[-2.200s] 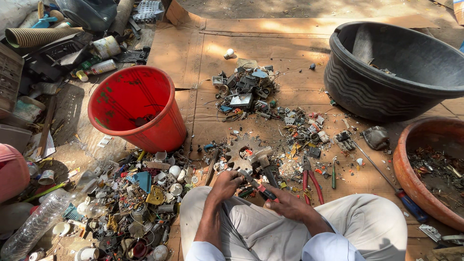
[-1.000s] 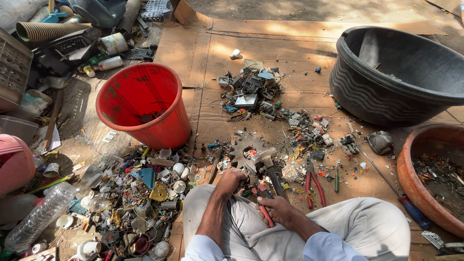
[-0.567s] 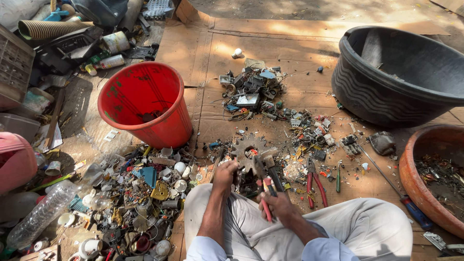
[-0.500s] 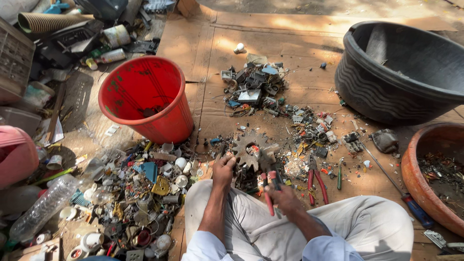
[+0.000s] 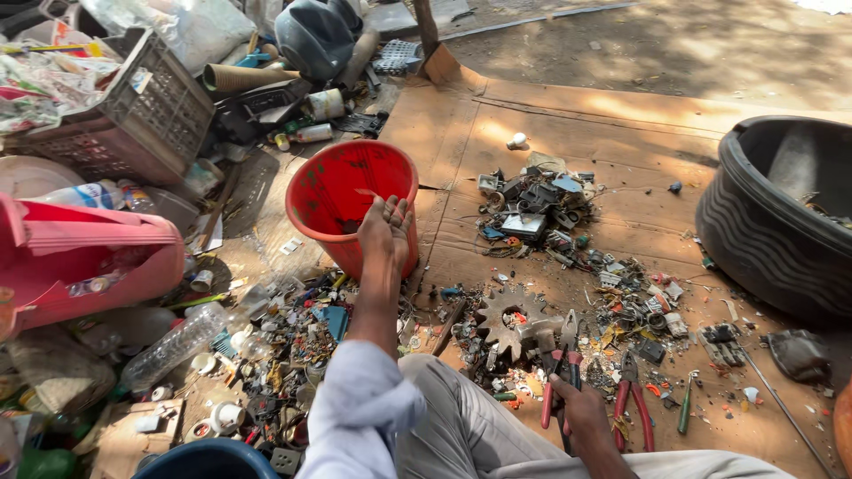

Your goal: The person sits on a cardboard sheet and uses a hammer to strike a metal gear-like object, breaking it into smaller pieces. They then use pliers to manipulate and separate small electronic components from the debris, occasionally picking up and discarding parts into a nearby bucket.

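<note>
Left hand (image 5: 387, 232) grip open, palm down over the red plastic bucket (image 5: 342, 191). Right hand (image 5: 581, 410) grip closed on red-handled pliers (image 5: 555, 383), beside the toothed metal gear (image 5: 508, 318).

Left hand (image 5: 387, 232) is extending forward, fingers loosely spread and empty; right hand (image 5: 581, 410) is resting low, fingers curling closed.

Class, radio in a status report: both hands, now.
Left hand open, over red bucket. Right hand gripping red-handled pliers. Scrap pile crowds the pliers.
</note>
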